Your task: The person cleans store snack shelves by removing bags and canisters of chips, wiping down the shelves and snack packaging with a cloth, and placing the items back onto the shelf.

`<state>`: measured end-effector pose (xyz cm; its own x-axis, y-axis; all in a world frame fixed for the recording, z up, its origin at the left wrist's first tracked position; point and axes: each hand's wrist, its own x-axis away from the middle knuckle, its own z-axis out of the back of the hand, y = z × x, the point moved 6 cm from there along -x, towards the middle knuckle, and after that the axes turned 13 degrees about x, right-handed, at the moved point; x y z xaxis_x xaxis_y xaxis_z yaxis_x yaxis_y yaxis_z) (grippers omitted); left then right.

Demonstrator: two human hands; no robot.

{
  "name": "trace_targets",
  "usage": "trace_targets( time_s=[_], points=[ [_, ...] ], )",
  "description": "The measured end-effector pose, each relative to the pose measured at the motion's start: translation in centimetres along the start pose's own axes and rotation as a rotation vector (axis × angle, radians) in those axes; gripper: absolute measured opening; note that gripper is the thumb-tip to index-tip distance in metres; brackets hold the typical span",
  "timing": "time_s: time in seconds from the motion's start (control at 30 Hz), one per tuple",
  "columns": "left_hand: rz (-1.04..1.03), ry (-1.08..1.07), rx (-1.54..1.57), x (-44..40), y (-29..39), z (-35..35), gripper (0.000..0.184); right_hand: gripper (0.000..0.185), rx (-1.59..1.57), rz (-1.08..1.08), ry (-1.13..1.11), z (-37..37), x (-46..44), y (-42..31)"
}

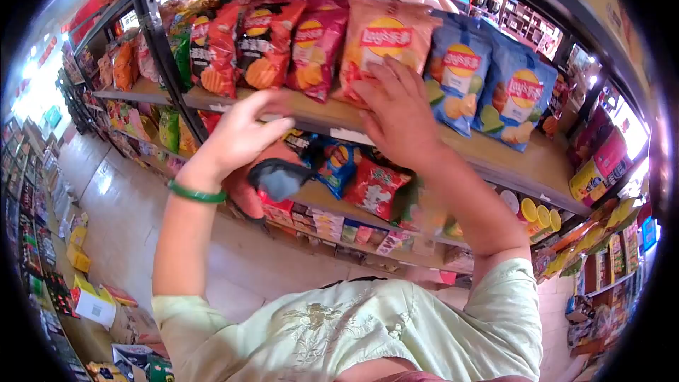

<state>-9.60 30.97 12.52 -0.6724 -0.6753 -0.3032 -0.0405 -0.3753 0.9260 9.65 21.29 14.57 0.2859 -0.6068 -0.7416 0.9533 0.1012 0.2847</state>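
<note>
Bag, pale orange point(387, 25): a Lay's pack standing upright in the front row of the upper shelf point(548, 168), between a magenta bag point(317, 49) and 2 blue bags point(460, 71).
Right hand point(399, 102): laid over the bag's lower front, fingers spread and extended, not closed round it; the overlap looks like contact, but how firmly it presses cannot be told.
Left hand point(247, 131): unclosed, fingers loosely bent and thumb apart, nothing seen between them; near the shelf's front edge, below the red-and-black bags point(267, 42).
Left wrist: wears a green bracelet point(196, 192); just beside it is a blurred dark object point(279, 178) that cannot be made out.
Front edge: carries a white label strip point(351, 136) just below the right hand.
Lower shelf point(346, 211): a red packet point(376, 187) beside a small blue packet point(338, 166).
Right end: cans with yellow lids point(541, 218), below the upper shelf.
Behind the upper shelf: another person point(442, 1), partly hidden.
Wearer: pale green shirt point(311, 339), above a light tiled floor point(106, 177).
</note>
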Motion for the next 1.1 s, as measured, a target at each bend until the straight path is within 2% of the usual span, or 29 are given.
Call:
trace_targets(
  time_s=[0.1,0.27,0.33,0.4,0.43,0.5,0.53,0.67,0.73,0.8,0.9,1.1],
  points=[
    [0.020,-0.194,0.002,-4.9,0.3,-1.4,0.051,0.043,0.083,-0.024,-0.016,-0.5,-0.5,-0.7],
    [0.079,-0.290,-0.221,-10.1,0.7,-4.5,0.052,0.050,0.176,-0.097,-0.029,1.3,1.2,0.3],
    [0.082,-0.323,-0.145,-11.7,-0.3,-5.2,0.046,0.053,0.252,-0.169,0.056,2.7,2.7,2.0],
    [0.133,-0.359,-0.033,-12.9,-1.4,-6.0,0.041,0.053,0.253,-0.249,0.032,3.6,4.5,4.5],
    [0.179,-0.306,-0.112,-13.6,-2.0,-5.9,0.043,0.053,0.233,-0.292,0.013,3.9,5.3,5.7],
    [0.154,-0.378,0.050,-13.2,-1.0,-7.0,0.047,0.052,0.241,-0.328,0.021,4.1,6.6,7.5],
    [0.162,-0.382,0.039,-13.3,-0.7,-7.3,0.054,0.050,0.256,-0.293,-0.009,4.0,7.0,8.0],
    [0.207,-0.357,-0.059,-14.1,-0.6,-7.4,0.064,0.042,0.285,-0.222,-0.061,3.6,6.8,8.9],
    [0.209,-0.383,-0.025,-14.4,-0.9,-7.5,0.064,0.040,0.294,-0.193,-0.092,3.4,5.7,9.0],
    [0.211,-0.409,0.014,-14.6,-1.0,-7.7,0.064,0.043,0.304,-0.038,-0.113,3.0,4.5,8.2],
    [0.239,-0.396,-0.002,-15.1,-1.4,-8.0,0.062,0.039,0.360,-0.014,-0.237,1.0,3.9,9.0],
    [0.214,-0.365,0.014,-15.3,-1.1,-10.3,0.057,0.036,0.438,-0.033,-0.247,0.6,4.4,10.3]
  ],
)
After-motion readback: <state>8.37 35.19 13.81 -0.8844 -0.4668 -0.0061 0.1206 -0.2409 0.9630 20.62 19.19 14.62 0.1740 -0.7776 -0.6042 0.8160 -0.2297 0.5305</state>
